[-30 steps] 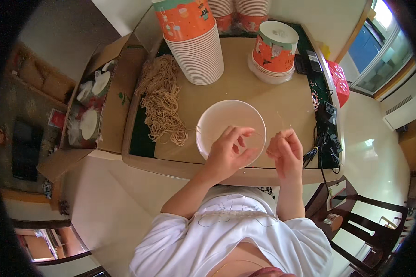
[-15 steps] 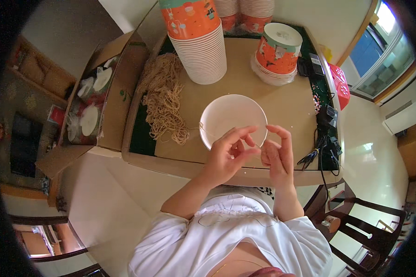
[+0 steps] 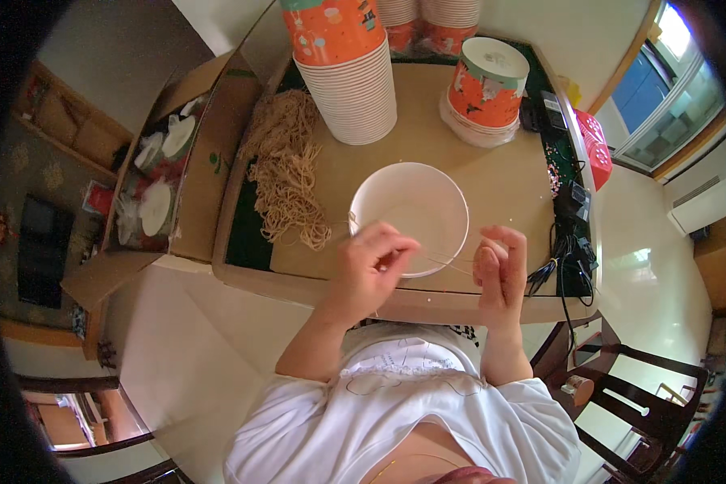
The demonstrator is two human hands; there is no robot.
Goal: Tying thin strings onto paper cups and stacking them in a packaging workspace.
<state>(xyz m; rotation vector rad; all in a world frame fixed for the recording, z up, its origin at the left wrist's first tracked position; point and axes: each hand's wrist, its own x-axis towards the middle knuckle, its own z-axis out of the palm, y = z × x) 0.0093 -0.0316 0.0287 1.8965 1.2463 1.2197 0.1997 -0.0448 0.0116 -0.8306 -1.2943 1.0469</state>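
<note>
My left hand and right hand hold a thin string pinched between the fingers, stretched over the near rim of the white paper bowl on the table (a heap of tan strings lies left).

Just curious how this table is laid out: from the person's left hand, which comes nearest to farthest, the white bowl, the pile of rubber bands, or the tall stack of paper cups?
1. White bowl, just beyond the left hand.
2. Pile of rubber bands, to its left.
3. Tall stack of paper cups, at the table's far side.
</note>
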